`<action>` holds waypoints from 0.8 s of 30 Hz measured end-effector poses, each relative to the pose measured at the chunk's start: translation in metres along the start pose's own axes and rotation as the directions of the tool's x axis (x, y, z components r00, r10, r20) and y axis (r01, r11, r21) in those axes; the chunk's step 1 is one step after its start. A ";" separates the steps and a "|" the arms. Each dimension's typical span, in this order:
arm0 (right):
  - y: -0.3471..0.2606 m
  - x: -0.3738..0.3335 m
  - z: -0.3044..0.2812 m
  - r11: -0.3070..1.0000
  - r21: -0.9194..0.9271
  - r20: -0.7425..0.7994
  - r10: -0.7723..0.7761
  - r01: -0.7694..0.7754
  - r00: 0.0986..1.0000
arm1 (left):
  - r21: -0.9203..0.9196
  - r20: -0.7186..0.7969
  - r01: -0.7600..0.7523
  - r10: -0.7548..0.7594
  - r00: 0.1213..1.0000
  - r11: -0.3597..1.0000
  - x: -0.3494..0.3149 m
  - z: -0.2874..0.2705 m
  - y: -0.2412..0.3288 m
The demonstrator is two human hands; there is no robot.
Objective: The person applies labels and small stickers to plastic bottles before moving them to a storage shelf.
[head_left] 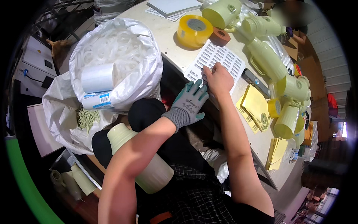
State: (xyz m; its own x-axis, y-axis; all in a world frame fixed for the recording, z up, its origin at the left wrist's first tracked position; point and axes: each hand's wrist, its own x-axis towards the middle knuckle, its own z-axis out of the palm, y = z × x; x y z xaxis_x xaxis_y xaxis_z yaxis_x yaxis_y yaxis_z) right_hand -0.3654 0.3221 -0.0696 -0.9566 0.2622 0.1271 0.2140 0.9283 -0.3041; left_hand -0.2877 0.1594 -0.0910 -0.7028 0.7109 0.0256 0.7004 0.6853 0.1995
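A white sheet of printed stickers (220, 56) lies on the worktable near its edge. My left hand (188, 102), in a grey knitted glove with green fingertips, rests with outstretched fingers at the sheet's near corner. Bare except for something dark at the fingertips, my right hand (219, 80) bends over the same sheet with its fingers drawn together. Whatever is between those fingers is too small to make out. Across my lap lies a pale green flask body (154, 173), tilted, with my left forearm over its middle.
On the table stand a yellow tape roll (194, 31), a brown tape roll (220, 36), yellow cards (255, 104) and several pale green jugs (266, 58). To the left, a white sack (149, 71) holds clear rings and a white label roll (99, 77). More flasks (82, 179) lie lower left.
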 end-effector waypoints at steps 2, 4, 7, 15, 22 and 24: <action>-0.009 0.002 -0.002 1.000 -0.007 0.011 0.020 -0.019 1.000 | 0.004 -0.023 0.002 -0.002 1.000 1.000 -0.001 -0.004 -0.003; -0.011 0.004 0.002 0.998 0.062 -0.035 -0.020 0.023 0.999 | -0.037 -0.074 -0.012 0.009 0.997 0.999 -0.008 -0.012 -0.001; -0.010 -0.004 -0.009 0.769 0.629 0.150 -0.264 0.115 0.953 | -0.111 0.028 -0.025 0.028 0.999 0.993 -0.031 -0.049 0.025; -0.100 -0.147 -0.038 0.488 0.867 0.470 -0.730 -0.103 0.497 | -0.227 -0.486 0.279 -0.357 0.798 0.933 -0.263 -0.087 0.094; -0.128 -0.186 -0.042 0.641 0.754 0.566 -0.745 0.143 0.354 | -0.146 -0.643 0.474 -0.447 0.622 0.868 -0.319 -0.028 0.116; -0.133 -0.188 -0.049 0.662 0.714 0.570 -0.739 0.230 0.359 | -0.203 -0.643 0.479 -0.485 0.593 0.854 -0.315 -0.028 0.120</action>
State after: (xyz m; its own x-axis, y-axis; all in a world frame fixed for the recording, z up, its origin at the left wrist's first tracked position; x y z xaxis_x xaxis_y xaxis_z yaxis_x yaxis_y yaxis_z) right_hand -0.2048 0.1627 -0.0072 -0.6145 -0.7422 -0.2675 -0.2193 0.4864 -0.8458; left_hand 0.0145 0.0133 -0.0478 -0.8362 -0.0126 0.5483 0.2366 0.8937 0.3813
